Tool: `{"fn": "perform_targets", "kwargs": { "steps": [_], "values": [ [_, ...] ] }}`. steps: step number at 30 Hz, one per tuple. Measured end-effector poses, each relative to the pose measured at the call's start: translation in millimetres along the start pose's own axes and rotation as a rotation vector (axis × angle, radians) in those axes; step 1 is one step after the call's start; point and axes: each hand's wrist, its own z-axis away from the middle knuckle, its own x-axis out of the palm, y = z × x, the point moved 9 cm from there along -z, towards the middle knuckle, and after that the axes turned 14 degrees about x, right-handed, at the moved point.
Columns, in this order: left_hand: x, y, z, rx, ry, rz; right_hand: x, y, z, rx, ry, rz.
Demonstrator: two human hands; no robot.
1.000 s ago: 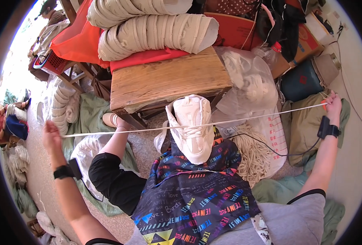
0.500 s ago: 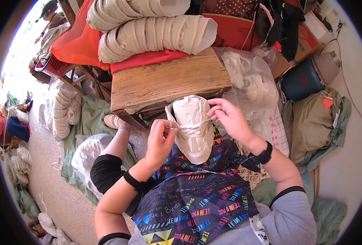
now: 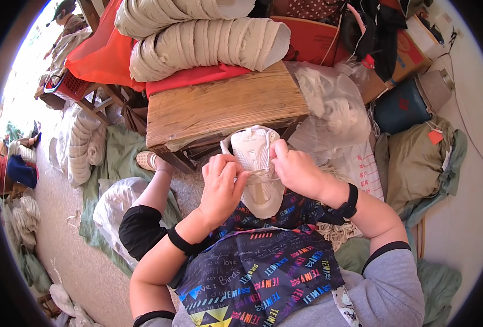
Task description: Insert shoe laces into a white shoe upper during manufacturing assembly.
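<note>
A cream-white shoe upper [image 3: 255, 158] rests on my lap, its toe pointing toward the wooden table. My left hand [image 3: 222, 185] pinches the white lace [image 3: 260, 175] at the shoe's left side. At the right side, my right hand [image 3: 296, 169] grips the same lace. Both hands sit close together over the shoe's middle. A dark apron [image 3: 263, 272] with colourful lettering covers my lap under the shoe.
A low wooden table [image 3: 219, 106] stands just ahead, with stacked cream shoe parts [image 3: 209, 41] on red cloth. Clear bags of white parts [image 3: 331, 103] lie right of it. A pile of laces [image 3: 337, 231] sits by my right thigh. More stacks [image 3: 83, 147] lie left.
A second ago my arms were spread wide, pulling the lace taut. Both hands have since come in to the shoe and now hold the lace close over it.
</note>
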Motion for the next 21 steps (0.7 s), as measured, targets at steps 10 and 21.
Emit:
{"fn": "perform_targets", "kwargs": {
  "steps": [10,21],
  "values": [
    [-12,-98,70,-1.045,0.795,1.770,12,-37,-8,-0.166,-0.327,0.570],
    [-224,-319,301,-0.913,1.293,1.483,2,-22,-13,-0.285,-0.314,0.502]
  ]
}}
